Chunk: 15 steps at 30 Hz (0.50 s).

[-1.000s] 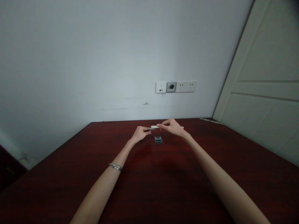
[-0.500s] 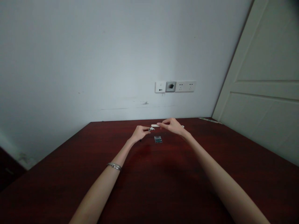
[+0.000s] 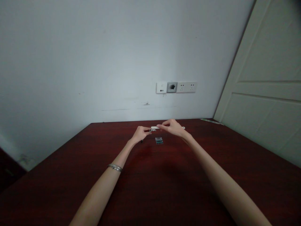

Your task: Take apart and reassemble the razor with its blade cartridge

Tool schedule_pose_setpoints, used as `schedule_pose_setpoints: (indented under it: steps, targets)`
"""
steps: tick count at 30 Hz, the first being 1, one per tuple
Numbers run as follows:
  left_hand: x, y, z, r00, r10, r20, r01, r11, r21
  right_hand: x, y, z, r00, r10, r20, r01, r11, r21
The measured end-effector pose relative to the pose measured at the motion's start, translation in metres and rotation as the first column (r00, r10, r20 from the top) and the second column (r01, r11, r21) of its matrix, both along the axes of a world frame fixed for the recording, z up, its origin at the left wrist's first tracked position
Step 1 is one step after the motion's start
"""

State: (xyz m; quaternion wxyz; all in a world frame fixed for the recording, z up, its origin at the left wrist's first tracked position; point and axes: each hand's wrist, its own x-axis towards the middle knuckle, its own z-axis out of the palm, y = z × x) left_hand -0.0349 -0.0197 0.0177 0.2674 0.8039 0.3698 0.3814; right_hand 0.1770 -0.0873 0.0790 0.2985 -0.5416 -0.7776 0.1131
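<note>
My left hand pinches a small silver-and-dark metal piece between thumb and fingers. A dark stem-like part shows below that hand; its link to the metal piece is hidden. In my closed right hand is a slim white stick with a rounded left end. A ring-like end shows past the right side of the hand. The stick's left end lies right over the metal piece, seemingly touching it. Just nearer to me, a small clear packet with dark bands rests on the table.
The dark red wooden table runs back to a pale wall. Wall sockets are set above its far edge. A thin greenish strip lies at the far right corner, by a white panelled door.
My right hand has shifted slightly left, bringing the white stick's end over the metal piece. My left hand stays nearly still, and the packet has not moved.
</note>
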Motion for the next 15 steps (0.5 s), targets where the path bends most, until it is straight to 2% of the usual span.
schedule_pose_setpoints:
  steps: [3, 8, 11, 15]
  targets:
    - [0.000, -0.003, 0.003, 1.000, 0.002, -0.012, -0.001, 1.000, 0.010, -0.005, -0.002, 0.000, 1.000, 0.009, 0.029, -0.009, 1.000, 0.003]
    - [-0.001, 0.003, -0.001, 0.997, -0.042, 0.070, 0.045, 0.998, -0.045, 0.016, 0.006, -0.003, 0.997, -0.062, 0.037, 0.062, 0.998, 0.014]
    - [0.001, 0.007, -0.006, 0.989, -0.069, 0.128, 0.089, 0.983, -0.159, 0.025, 0.011, -0.005, 0.994, -0.108, 0.016, 0.107, 0.992, 0.061]
    - [0.003, 0.006, -0.008, 0.978, -0.080, 0.193, 0.146, 0.921, -0.361, 0.021, 0.011, -0.006, 0.983, -0.184, 0.016, 0.179, 0.973, 0.146]
